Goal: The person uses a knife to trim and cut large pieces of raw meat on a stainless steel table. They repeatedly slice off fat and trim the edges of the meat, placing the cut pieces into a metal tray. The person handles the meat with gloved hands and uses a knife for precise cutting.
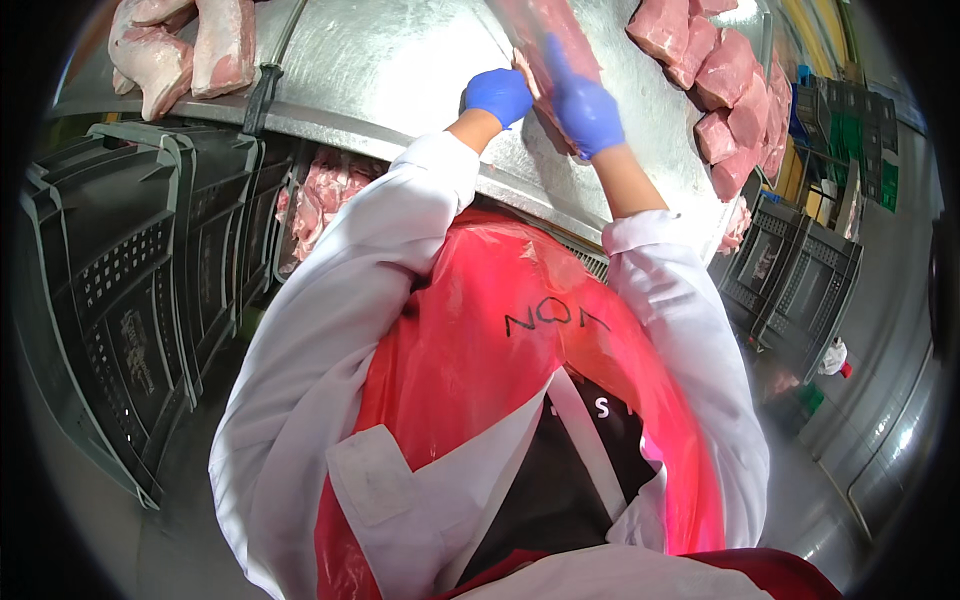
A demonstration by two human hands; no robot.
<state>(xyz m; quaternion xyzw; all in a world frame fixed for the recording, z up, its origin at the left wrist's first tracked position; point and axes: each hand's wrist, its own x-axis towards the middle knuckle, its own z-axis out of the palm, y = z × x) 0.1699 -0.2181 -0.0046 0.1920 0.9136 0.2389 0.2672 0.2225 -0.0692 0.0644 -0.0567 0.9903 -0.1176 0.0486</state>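
A long pink piece of raw meat [545,30] lies on the metal work table at the top middle, running away from me. My left hand [498,96], in a blue glove, is closed at its left side. Its fingers meet a pale strip [525,75] along the meat's edge. Over the meat's near right part is my right hand [588,112], also blue-gloved. One finger points away along the meat and is smeared by motion. The other fingers are hidden, and whether they hold anything cannot be made out.
Large pale cuts of meat [222,45] lie at the table's far left. Several pink chunks [728,75] are piled along the right edge. Dark plastic crates [115,290] stand at left, with others [795,265] at right. More meat [325,195] sits below the table's front edge [350,140].
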